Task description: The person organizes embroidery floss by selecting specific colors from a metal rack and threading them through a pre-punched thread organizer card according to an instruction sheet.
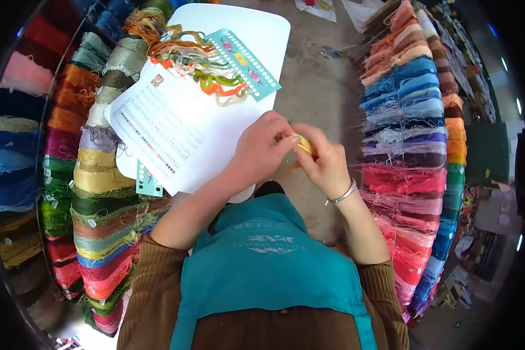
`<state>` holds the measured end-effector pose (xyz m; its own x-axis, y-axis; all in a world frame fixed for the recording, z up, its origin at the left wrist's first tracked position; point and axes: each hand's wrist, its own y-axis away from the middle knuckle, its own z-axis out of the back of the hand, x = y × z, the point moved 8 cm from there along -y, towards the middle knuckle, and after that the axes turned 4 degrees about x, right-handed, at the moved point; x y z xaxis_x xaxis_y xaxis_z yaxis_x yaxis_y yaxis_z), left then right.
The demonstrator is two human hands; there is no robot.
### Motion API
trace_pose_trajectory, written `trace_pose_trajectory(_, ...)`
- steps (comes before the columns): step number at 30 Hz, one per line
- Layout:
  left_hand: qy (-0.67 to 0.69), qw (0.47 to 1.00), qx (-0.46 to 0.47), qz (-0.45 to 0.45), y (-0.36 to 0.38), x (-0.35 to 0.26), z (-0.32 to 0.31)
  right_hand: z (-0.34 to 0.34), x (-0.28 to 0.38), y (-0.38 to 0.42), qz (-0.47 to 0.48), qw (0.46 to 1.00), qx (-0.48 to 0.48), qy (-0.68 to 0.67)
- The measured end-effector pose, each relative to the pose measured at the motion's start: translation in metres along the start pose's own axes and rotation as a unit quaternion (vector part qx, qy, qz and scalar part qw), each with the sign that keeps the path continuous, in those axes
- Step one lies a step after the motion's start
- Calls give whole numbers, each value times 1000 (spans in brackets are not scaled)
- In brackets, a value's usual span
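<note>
A small bundle of yellow embroidery thread [305, 145] sits between my two hands, over the right edge of the white tabletop. My right hand [325, 163], with a silver bangle at the wrist, is closed around the bundle. My left hand [263, 144] is pinched against the bundle's near end, fingertips touching the thread. Beyond them on the tabletop lies a teal punched thread card [266, 79] with flower prints. Skeins of several colours [201, 64] are looped through holes along its left side.
A printed chart sheet [157, 119] covers part of the white tabletop [262, 29]. Another teal card [148, 179] pokes out beneath it. Racks of coloured thread stand close by on the left [105, 198] and right [402, 146], above a grey floor [326, 81].
</note>
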<state>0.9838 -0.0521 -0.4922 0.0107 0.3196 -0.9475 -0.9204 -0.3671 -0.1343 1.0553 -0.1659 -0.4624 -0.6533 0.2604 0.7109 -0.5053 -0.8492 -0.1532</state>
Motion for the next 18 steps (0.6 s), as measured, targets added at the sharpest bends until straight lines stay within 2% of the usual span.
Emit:
trace_pose_trajectory(2,82,994,22,66,-10,31,2,-4,6,-13,109,992,-29,51)
trace_pose_trajectory(3,81,994,16,75,-13,40,7,-8,1,-22,93,995,-12,44)
trace_pose_trajectory(4,198,964,46,169,-12,61,2,-10,-2,-32,95,995,-4,37)
trace_pose_trajectory(5,313,912,72,256,-8,77,-5,-13,-2,-41,118,993,13,24)
trace_pose_trajectory(6,314,910,61,263,-9,82,-1,-17,-4,-49,141,990,30,10)
trace_pose_trajectory(8,419,860,22,289,-6,91,1,-28,-13,-68,158,985,71,-10)
trace_pose_trajectory(13,456,831,-148,282,-8,116,10,-50,-31,-119,224,959,148,-93)
trace_pose_trajectory(15,449,820,-206,290,-7,116,10,-63,-64,-141,150,959,169,-171)
trace_pose_trajectory(16,378,840,-237,309,-6,112,15,-77,-90,-152,47,954,208,-209)
trace_pose_trajectory(17,306,853,-265,329,-4,109,18,-80,-96,-162,50,951,218,-215)
trace_pose_trajectory(18,305,849,-276,333,-3,110,15,-86,-104,-170,40,948,244,-200)
